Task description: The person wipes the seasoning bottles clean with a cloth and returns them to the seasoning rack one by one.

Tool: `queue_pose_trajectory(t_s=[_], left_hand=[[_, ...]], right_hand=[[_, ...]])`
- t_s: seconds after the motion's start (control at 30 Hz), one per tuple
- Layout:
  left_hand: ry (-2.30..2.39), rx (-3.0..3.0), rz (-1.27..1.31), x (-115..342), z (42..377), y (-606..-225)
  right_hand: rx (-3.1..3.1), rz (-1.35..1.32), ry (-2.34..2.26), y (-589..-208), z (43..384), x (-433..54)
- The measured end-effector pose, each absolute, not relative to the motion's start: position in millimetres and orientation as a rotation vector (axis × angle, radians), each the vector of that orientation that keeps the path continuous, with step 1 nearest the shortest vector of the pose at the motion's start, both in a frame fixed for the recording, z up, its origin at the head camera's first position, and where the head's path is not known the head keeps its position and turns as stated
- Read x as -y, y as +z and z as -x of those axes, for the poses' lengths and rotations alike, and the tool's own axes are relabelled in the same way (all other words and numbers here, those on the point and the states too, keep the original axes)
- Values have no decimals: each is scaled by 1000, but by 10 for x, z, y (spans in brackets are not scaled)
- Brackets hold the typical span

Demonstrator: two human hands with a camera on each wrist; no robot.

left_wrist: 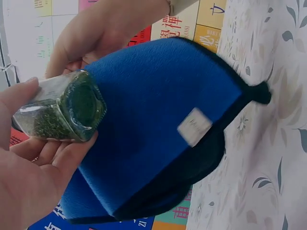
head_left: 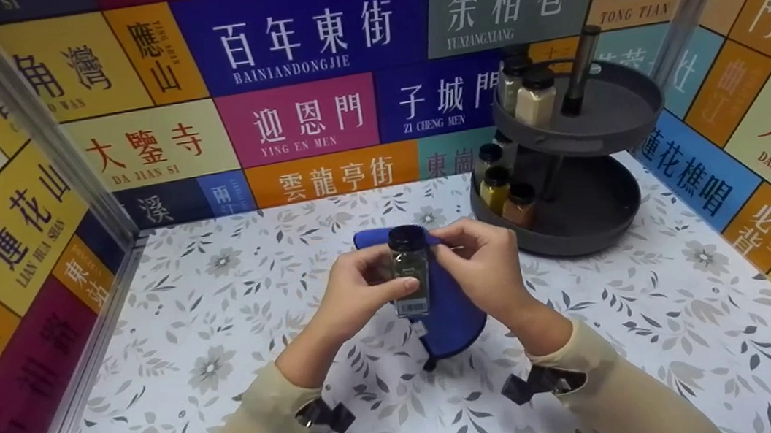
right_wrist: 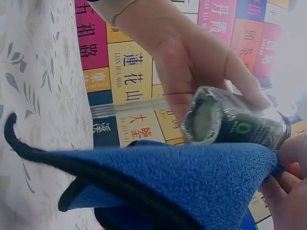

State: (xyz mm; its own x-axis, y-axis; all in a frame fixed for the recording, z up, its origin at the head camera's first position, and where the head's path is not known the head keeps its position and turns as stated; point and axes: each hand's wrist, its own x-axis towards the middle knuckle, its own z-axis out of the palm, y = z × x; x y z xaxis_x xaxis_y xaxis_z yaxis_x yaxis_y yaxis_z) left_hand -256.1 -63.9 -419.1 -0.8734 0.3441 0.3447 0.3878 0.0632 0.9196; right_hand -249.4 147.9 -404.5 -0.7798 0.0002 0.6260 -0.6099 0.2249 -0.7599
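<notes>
My left hand [head_left: 356,288] holds a spice jar [head_left: 409,261] upright above the table, thumb across its front. The jar is clear glass with a black lid, and green dried flakes [left_wrist: 50,120] show inside it in the left wrist view. Next to the lid, my right hand [head_left: 488,263] pinches a blue cloth [head_left: 456,322] between thumb and fingers. The cloth has dark edging, a small white tag [left_wrist: 194,127] and a corner loop [left_wrist: 260,93]. It hangs down behind and beside the jar. Part of the cloth is hidden by the jar and hands.
A dark two-tier round rack [head_left: 586,140] stands at the back right. Several black-lidded jars sit on its left side, among them one with pale contents [head_left: 534,99] above and a yellow one [head_left: 495,190] below. Sign-patterned walls [head_left: 304,31] enclose the floral-covered table [head_left: 197,298].
</notes>
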Motion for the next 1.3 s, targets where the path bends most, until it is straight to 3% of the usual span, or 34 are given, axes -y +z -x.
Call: queue_pose_trajectory(t_s=[0.43, 0.8, 1.3], left_hand=[[-1818, 2299, 513, 604, 2555, -4197], [-1879, 2266, 851, 658, 2592, -4232], [-2091, 1989, 448, 653, 2612, -4201]], right_hand=[[1905, -762, 1370, -4101, 2428, -1422], [1953, -707, 1485, -4079, 2515, -1505], [2056, -749, 1467, -4172, 2450, -1372]])
